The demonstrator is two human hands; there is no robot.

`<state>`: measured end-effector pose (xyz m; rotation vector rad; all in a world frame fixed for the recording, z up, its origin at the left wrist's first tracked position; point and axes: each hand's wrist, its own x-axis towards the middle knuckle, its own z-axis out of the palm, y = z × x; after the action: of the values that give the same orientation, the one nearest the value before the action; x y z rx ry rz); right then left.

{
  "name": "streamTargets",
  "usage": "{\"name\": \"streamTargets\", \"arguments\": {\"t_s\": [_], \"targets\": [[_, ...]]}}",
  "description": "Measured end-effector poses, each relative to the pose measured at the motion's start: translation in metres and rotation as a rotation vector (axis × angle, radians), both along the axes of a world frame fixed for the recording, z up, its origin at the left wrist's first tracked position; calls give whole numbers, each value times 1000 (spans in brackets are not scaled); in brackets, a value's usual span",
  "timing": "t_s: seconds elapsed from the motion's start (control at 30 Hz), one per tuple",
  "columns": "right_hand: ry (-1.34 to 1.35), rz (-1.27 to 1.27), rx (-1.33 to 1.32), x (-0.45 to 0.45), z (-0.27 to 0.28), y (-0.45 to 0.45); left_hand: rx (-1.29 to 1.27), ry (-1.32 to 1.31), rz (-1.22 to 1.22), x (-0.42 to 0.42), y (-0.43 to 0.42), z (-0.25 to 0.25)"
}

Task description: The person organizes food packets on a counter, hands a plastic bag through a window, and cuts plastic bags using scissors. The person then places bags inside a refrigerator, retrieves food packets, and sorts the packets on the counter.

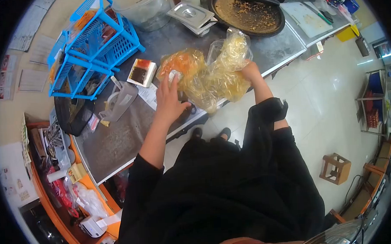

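Perhaps three bags (233, 83), one pan (275, 24).

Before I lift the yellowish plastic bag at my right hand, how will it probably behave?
The yellowish plastic bag will probably flop, since its film looks thin and crumpled. Its glossy surface may slide a little against the right hand. Its weight is hard to judge, because creases obscure the inside.

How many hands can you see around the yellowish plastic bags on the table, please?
2: the left hand, at the yellowish plastic bag with orange contents, and the right hand, at the edge of the bag with pale contents. No other hand shows.
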<state>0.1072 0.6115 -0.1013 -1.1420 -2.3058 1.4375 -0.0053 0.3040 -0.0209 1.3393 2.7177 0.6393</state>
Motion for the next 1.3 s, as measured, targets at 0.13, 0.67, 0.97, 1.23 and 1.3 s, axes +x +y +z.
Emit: {"name": "streamTargets", "arguments": {"t_s": [0.13,0.67,0.97,1.23,1.3], "targets": [[310,-73,-258,32,-7,-2,-222,174,-34,-18,27,-15],[777,-1112,-144,354,31,-113,-235,154,-271,-99,79,-14],[943,-1391,-112,473,28,-180,225,41,-201,-36,135,22],[1115,-1441,-58,665,42,-167,326,-69,-650,163,242,19],[1155,-1429,-31,713,50,-158,352,-176,-696,238,275,22]]}}
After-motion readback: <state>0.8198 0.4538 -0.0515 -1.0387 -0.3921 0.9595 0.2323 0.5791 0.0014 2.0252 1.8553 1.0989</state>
